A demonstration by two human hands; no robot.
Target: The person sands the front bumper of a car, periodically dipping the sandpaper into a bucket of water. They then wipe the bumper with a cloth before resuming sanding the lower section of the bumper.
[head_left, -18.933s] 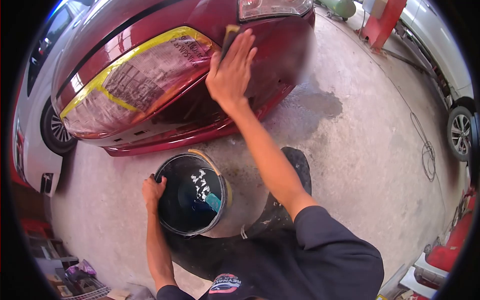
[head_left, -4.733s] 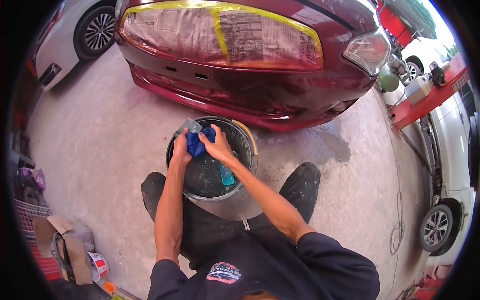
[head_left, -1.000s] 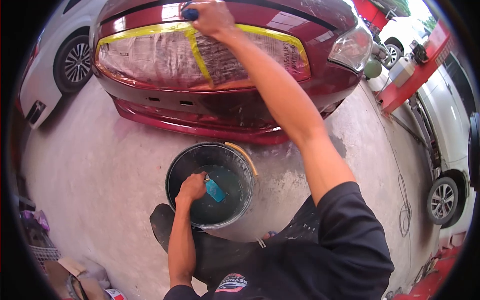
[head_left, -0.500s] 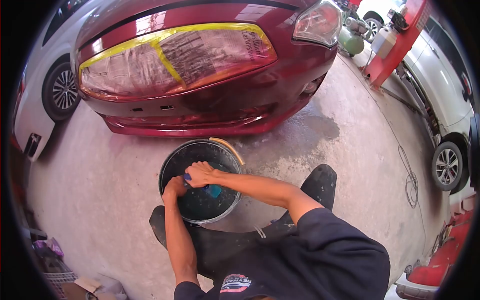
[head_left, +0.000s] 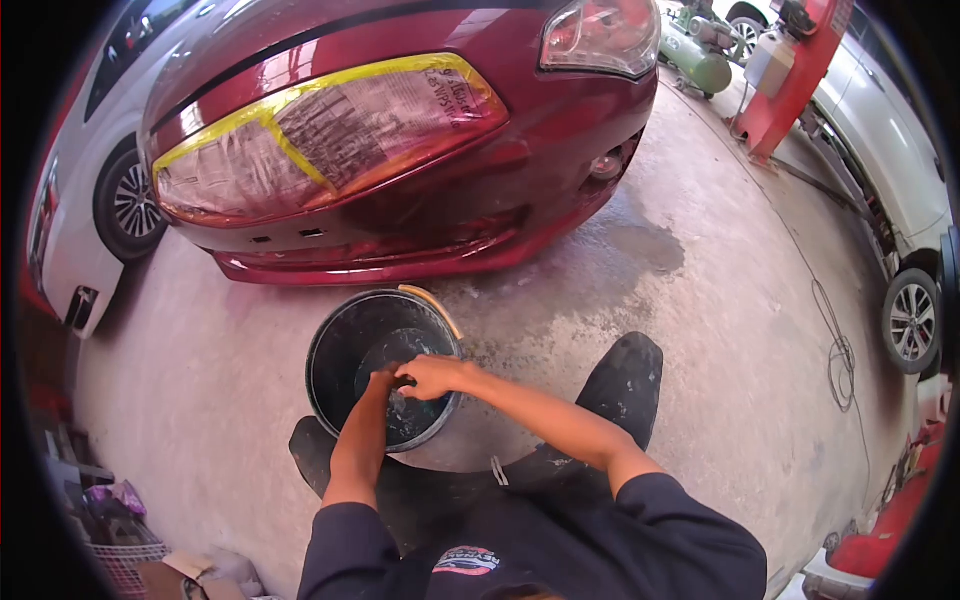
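At your far left stands a white car (head_left: 72, 262), well clear of you. Ahead of you, the red car's bumper (head_left: 420, 215) fills the upper middle, its grille covered with newspaper (head_left: 330, 135) edged in yellow tape.

You are crouched on the concrete floor (head_left: 200, 370), and the black bucket (head_left: 318, 352) sits on it just in front of your knees, close below the bumper's lower lip. Your left forearm runs straight up from your sleeve and goes down over the near rim, so your left hand (head_left: 381, 383) is inside the bucket. Its fingers are hidden behind your other hand, and whether they are spread or closed cannot be told.

Your right arm comes in from the right, bent at the elbow and nearly level. Your right hand (head_left: 430, 374) is over the bucket's right side, knuckles up, fingers curled in and pressed together, touching your left hand. What they grip does not show.

Your right knee (head_left: 625, 385) rises beside the bucket. Farther right, a cable (head_left: 840, 350) lies looped on the floor before another white car (head_left: 900, 180).
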